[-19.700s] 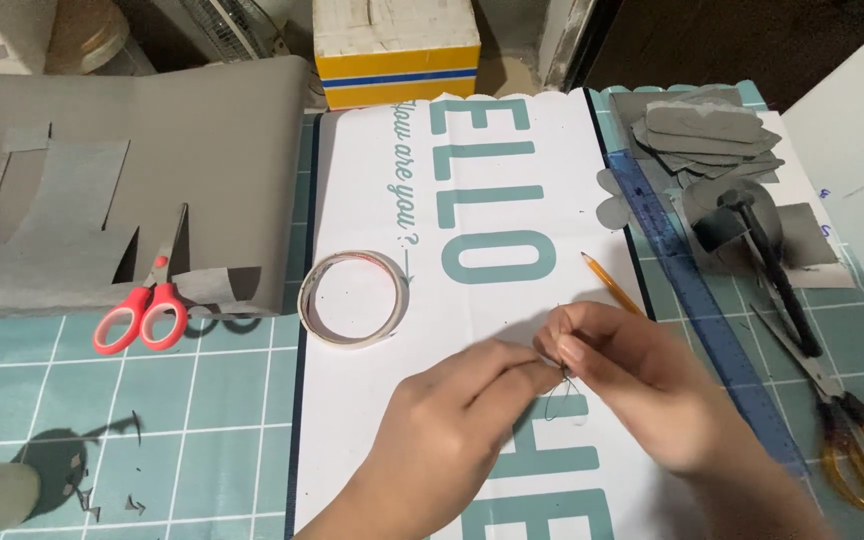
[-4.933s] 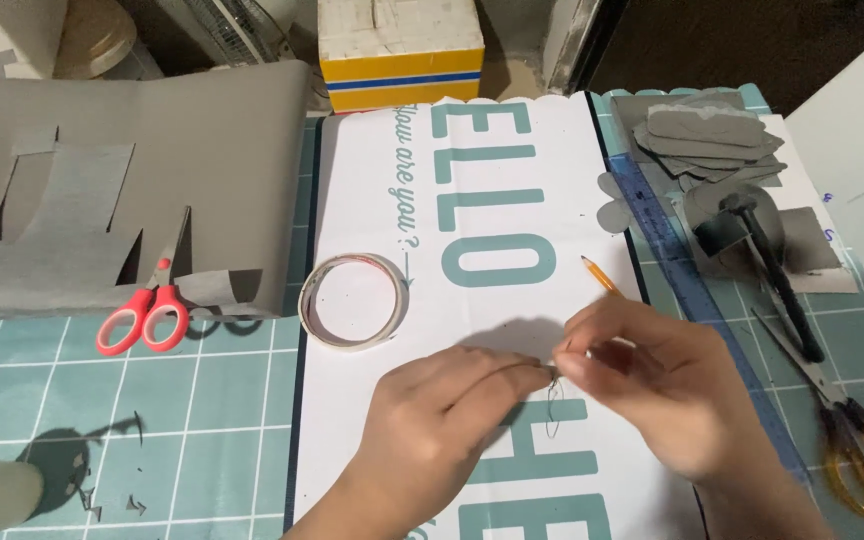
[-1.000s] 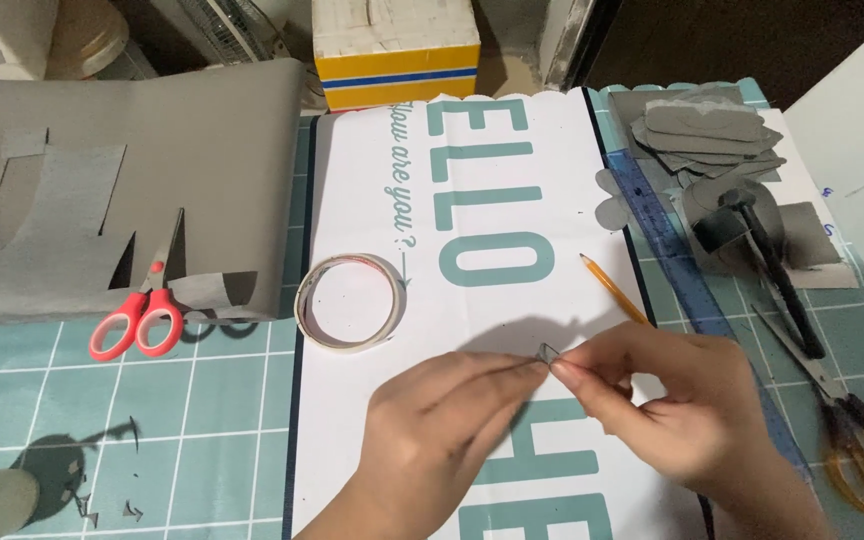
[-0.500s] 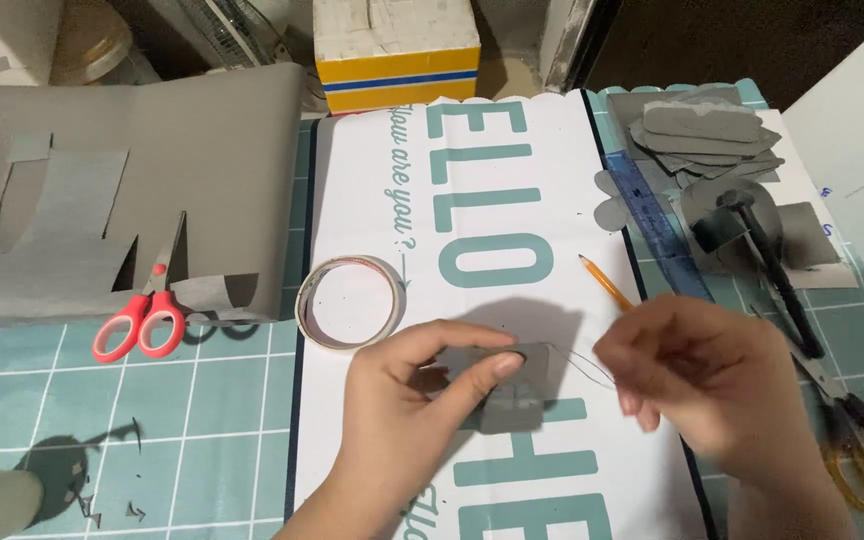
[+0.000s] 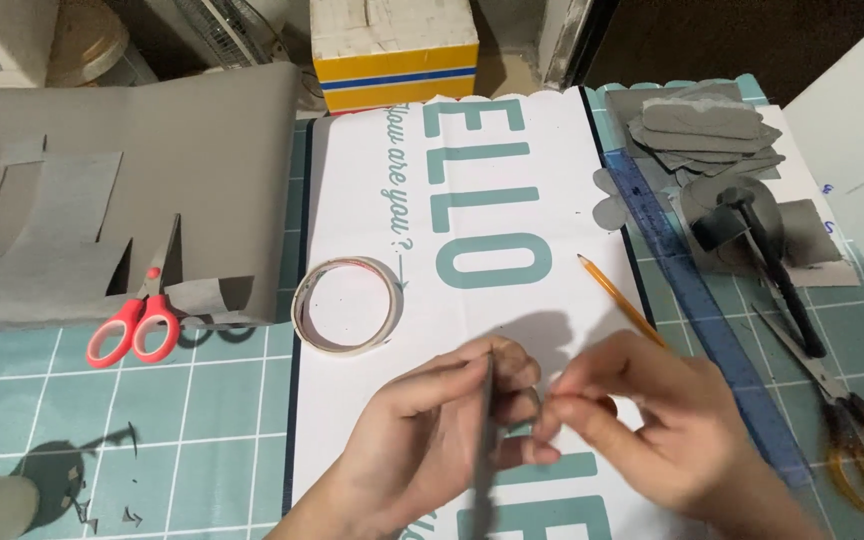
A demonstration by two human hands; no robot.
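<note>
My left hand (image 5: 432, 435) pinches a small grey paper piece (image 5: 482, 450), turned edge-on toward the camera. My right hand (image 5: 652, 420) is close beside it with fingertips pinched at the piece's edge; something thin may be between them, too small to tell. Both hands hover over a white sheet with large teal letters (image 5: 472, 220) lying on a green cutting mat (image 5: 102, 420).
A tape roll (image 5: 345, 305) lies left of the hands, red-handled scissors (image 5: 137, 320) on cut grey paper (image 5: 102, 190) further left. A pencil (image 5: 617, 298), blue ruler (image 5: 702, 300), stacked grey cut-outs (image 5: 702, 135), a black tool (image 5: 772, 270) and amber-handled scissors (image 5: 852, 420) lie right. A yellow box (image 5: 395, 50) stands behind.
The grey piece lay flat-faced in my left hand half a second ago; it is now turned edge-on. My right hand has moved back in against it.
</note>
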